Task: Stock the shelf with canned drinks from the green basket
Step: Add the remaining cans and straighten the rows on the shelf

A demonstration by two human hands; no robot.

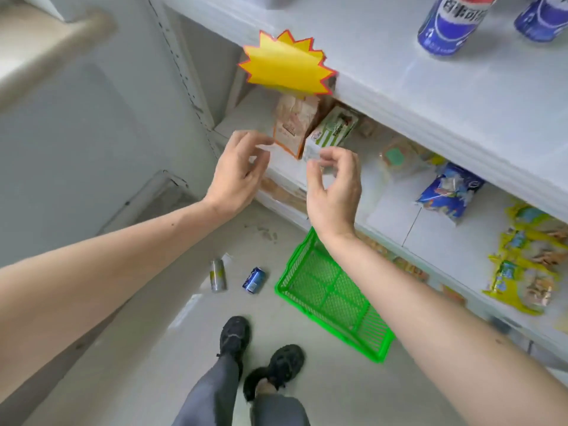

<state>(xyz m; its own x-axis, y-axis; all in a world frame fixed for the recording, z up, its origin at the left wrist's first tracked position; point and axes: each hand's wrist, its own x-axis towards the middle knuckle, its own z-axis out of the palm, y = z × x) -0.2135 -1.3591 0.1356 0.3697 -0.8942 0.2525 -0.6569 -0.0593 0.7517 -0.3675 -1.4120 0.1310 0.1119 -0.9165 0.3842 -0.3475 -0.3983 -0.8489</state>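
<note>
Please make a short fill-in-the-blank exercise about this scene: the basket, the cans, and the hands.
1. The green basket on the floor holds ____ cans.
2. The silver can and the blue can lie on the ____, to the left of the basket.
3. Two blue cans stand on the ____ shelf.
4. The left hand and right hand hold ____ can.

Missing words: no; floor; top; no

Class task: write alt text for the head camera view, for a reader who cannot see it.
Seen from above, a person's left hand and right hand are raised empty before a white shelf that holds two blue cans. On the floor below, an empty green basket sits beside two cans lying loose, one silver and one blue.
</note>
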